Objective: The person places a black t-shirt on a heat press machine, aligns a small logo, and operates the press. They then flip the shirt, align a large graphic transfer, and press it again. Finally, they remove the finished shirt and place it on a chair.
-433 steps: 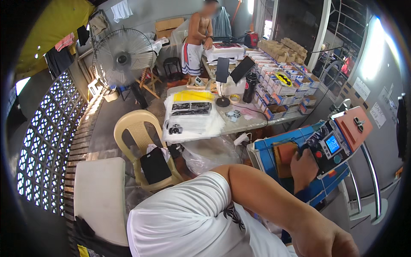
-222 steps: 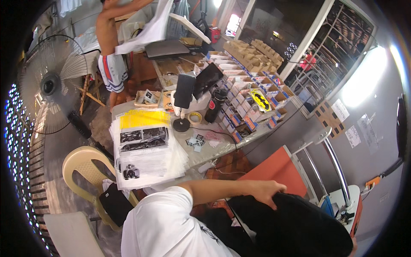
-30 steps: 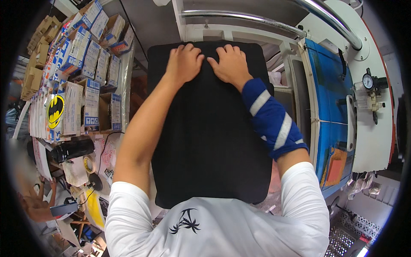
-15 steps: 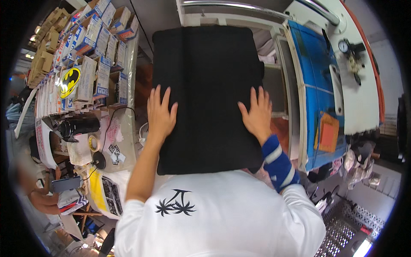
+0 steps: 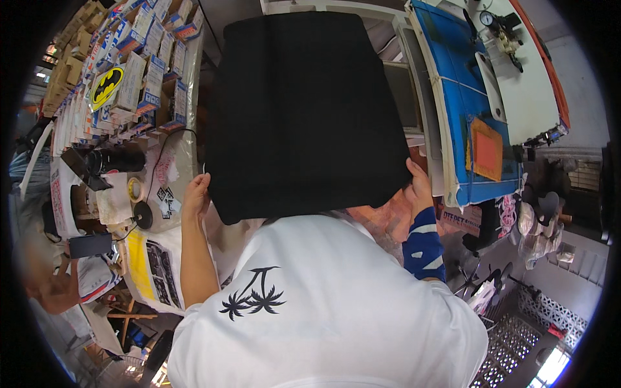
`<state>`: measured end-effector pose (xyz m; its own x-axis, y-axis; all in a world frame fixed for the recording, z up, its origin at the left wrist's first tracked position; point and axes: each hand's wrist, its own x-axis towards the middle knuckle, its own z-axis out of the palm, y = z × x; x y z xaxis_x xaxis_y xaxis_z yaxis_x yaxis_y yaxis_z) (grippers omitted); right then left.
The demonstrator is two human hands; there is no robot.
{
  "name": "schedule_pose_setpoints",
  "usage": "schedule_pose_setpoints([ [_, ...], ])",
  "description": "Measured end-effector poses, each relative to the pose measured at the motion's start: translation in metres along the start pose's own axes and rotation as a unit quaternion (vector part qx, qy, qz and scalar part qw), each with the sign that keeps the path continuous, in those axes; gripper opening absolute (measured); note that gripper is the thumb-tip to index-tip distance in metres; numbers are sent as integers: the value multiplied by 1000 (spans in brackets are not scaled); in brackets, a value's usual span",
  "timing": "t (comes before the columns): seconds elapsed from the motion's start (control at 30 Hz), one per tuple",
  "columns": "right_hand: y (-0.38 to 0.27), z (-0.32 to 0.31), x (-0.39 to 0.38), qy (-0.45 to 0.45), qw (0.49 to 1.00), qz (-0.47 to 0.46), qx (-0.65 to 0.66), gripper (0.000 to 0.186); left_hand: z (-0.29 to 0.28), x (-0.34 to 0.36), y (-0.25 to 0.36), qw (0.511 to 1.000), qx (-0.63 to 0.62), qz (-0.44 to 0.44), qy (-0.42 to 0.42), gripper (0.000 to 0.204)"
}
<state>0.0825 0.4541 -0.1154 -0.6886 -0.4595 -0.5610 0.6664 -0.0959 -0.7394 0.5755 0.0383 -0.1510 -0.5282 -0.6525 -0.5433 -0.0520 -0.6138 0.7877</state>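
A flat board covered in black fabric (image 5: 301, 110) fills the upper middle, in front of my body in a white shirt. My left hand (image 5: 197, 194) pinches the fabric at the board's lower left edge. At the lower right edge, my right hand (image 5: 417, 184), with a blue-and-white striped sleeve (image 5: 424, 246) on its forearm, has its fingers closed on the same fabric. The undersides of both grips are hidden.
Right: heat press with blue padded top (image 5: 466, 71) and pressure gauge (image 5: 486, 19). Left: stacked small boxes (image 5: 145, 58) on a plastic-covered table (image 5: 187, 152) with black bottle (image 5: 123, 159), tape roll (image 5: 136, 189) and printed sheets (image 5: 158, 271). A shirtless co-worker (image 5: 55, 291) stands lower left.
My hands have moved from lying spread on top of the black fabric down to its near side edges and closed on it. The covered board now appears higher in the picture.
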Motion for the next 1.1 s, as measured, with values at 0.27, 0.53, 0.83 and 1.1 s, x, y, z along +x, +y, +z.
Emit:
schedule_pose_setpoints([
  [0.27,10,-14,8,2,998,-27,-54,35,-8,-4,0,998,-27,-9,-61,27],
  [0.53,19,-47,13,13,999,26,-13,33,6,-21,9,999,6,-28,-16,33],
  [0.83,2,-49,12,27,992,-19,-124,37,5,-10,-5,999,-26,-16,-10,25],
  [1.1,-1,-15,-11,-9,999,-18,-46,37,9,-11,-12,995,-90,45,-10,27],
])
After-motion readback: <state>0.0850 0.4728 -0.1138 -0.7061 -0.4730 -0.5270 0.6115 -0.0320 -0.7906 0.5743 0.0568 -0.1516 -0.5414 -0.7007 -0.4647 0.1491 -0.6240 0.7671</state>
